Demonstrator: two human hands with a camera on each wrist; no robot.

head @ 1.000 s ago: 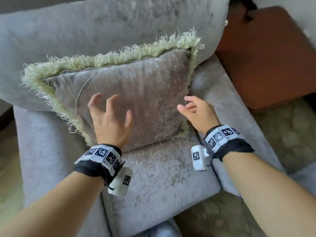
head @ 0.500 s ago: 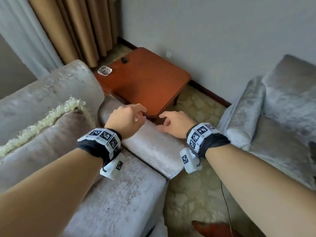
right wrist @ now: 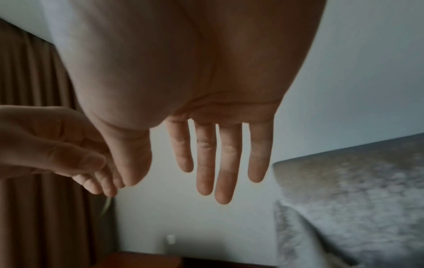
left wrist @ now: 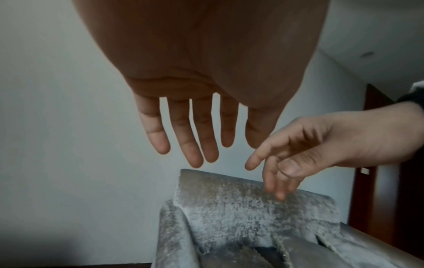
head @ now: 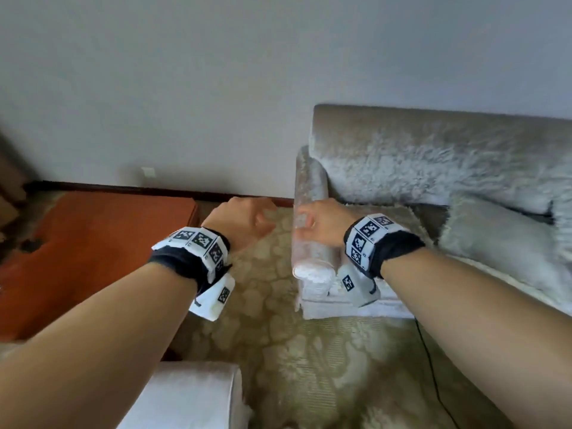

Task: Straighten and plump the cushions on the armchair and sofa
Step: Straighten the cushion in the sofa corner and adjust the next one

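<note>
Head view, centre of frame: left hand and right hand raised side by side, empty, touching no upholstery. Left wrist view: left fingers straight and slightly spread, gripping nothing. Right wrist view: right fingers likewise hanging loose and parted. At right of frame, grey plush sofa, with a shaggy pale cushion slumped on the seat against the backrest, near the right wrist yet untouched. Just beyond that wrist, what looks like a flatter fringed cushion, partly hidden. Judged as a reach toward the sofa, with the sofa's share of the job not yet begun. Possible trouble from here: tripping on the black cable trailing across the patterned carpet at lower right; knocking a leg on the red-brown side table at left of frame; snagging the wrist-worn camera boxes in the long pile; shoving the shaggy cushion off the front of the seat by plumping too hard from behind. Blur over much of the frame, so fine detail unclear.
</note>
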